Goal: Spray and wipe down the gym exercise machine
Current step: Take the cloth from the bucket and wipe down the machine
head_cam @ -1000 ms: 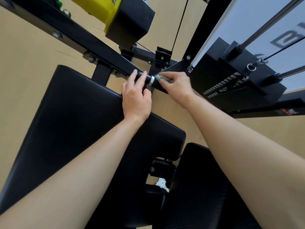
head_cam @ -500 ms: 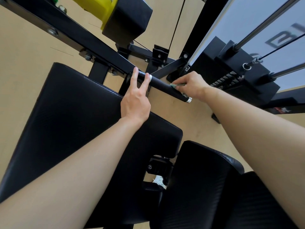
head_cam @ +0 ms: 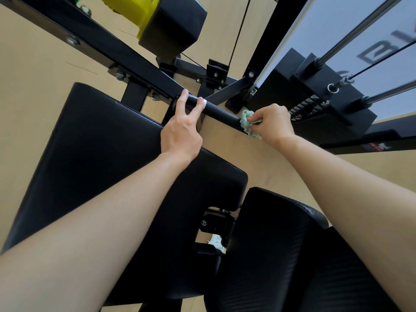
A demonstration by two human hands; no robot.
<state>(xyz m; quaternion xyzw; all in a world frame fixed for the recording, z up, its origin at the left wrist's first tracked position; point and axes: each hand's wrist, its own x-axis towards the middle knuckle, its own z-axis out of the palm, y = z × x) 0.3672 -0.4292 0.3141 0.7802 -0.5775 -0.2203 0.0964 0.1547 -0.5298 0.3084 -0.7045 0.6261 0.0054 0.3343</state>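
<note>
- Two bare forearms enter from the bottom edge, one at lower left and one at lower right.
- Lower right: a black textured seat cushion [head_cam: 281, 244]. To its left, filling the centre left of the frame, is a larger black back pad [head_cam: 108, 154].
- Between the two pads sits a black metal bracket [head_cam: 217, 221] with one bolt head. A pale object shows through the gap below it, too small to identify.
- Centre: the left hand [head_cam: 181, 134], back uppermost, lies over the upper edge of the back pad. Its fingers are straight, and two of them, spread in a V, are laid across the inner end of the handle grip [head_cam: 219, 111], just beside a silver ring [head_cam: 204, 101].
- The handle grip is a black cylinder slanting from the centre down to the right.
- Right of centre: the right hand [head_cam: 273, 122] has its fingers curled. It pinches a bunched teal cloth [head_cam: 247, 122] against the outer end of the handle grip.
- Upper left to centre: a black frame beam [head_cam: 101, 48] with bolts runs diagonally behind the hands.
- Top centre: a yellow cover [head_cam: 139, 12] adjoins a black block [head_cam: 173, 25].
- Right: a black weight stack [head_cam: 315, 109] with chrome guide rods [head_cam: 351, 34] stands before a pale translucent panel [head_cam: 326, 23].
- Background: a light wood floor [head_cam: 33, 82].
</note>
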